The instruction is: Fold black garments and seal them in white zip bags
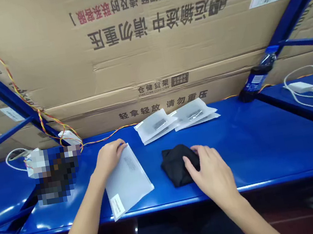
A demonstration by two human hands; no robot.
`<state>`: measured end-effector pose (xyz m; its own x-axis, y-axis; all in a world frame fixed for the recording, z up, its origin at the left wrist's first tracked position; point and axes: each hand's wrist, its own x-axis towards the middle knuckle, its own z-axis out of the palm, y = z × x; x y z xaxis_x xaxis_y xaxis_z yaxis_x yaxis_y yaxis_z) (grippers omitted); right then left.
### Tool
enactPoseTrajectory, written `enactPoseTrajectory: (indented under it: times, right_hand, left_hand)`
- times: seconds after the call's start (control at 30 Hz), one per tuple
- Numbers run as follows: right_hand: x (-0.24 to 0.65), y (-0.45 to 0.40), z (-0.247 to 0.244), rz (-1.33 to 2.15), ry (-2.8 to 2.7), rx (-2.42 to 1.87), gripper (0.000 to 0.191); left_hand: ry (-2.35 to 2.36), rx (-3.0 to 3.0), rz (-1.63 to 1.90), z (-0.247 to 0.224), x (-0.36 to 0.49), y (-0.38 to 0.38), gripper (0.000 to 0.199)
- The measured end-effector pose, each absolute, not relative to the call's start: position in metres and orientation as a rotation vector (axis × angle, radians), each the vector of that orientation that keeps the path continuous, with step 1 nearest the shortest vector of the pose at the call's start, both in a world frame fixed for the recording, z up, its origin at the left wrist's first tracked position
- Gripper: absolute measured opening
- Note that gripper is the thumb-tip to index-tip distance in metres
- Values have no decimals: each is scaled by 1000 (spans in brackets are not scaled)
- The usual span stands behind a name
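Gripped at its upper edge by my left hand (110, 156), a frosted zip bag (130, 176) lies on the blue shelf (262, 147). Small print and a white label show on the bag. To its right is a folded black cloth (177, 166). My right hand (212, 167) rests at the cloth's right side, thumb and fingers apart, the thumb and fingertips touching it. Beyond the cloth lie two frosted packets, a left one (149, 128) and a right one (186, 119), each with a dark print.
Large cardboard boxes (150, 58) stand behind the shelf. A dark drink bottle (254, 81) is at the back right, near a white adapter (302, 87) with cable. At the left are a white box (35, 161), a blurred dark object (56, 178) and twisted yellow-red wires (106, 137).
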<state>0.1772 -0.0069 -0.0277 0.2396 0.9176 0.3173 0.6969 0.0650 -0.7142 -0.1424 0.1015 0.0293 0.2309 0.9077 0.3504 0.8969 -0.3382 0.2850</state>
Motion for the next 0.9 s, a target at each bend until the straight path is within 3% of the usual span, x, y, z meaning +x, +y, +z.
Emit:
enactPoseTrajectory:
  times: [0.1, 0.2, 0.33, 0.5, 0.57, 0.67, 0.77, 0.9]
  right_hand:
    - [174, -17, -27, -38, -1692, -1550, 51]
    - [167, -23, -28, -37, -1974, -1390, 59]
    - [163, -24, -25, 91, -1930, -1338, 25]
    - [175, -20, -8, 293, -1570, -1398, 33]
    - [177, -20, -8, 217, -1688, -1347, 27]
    - [170, -21, -18, 29, -1977, -1288, 36]
    - [160, -22, -31, -30, -1999, -1317, 20]
    - [160, -19, -32, 203, -1752, -1230, 17]
  left_hand:
    - [1813, 2480, 756, 30, -132, 86, 15]
    - [1748, 2533, 834, 29, -100, 51, 20]
    - [1497, 2504, 1134, 18, -38, -6, 23]
    - [1586, 2105, 1453, -16, 16, -32, 24]
    - [1620, 1818, 1525, -29, 22, -27, 27]
    - [1544, 1501, 1587, -41, 20, -18, 29]
    - [1479, 1453, 1585, -45, 15, -16, 30]
    - [1559, 1585, 1551, -42, 15, -23, 30]
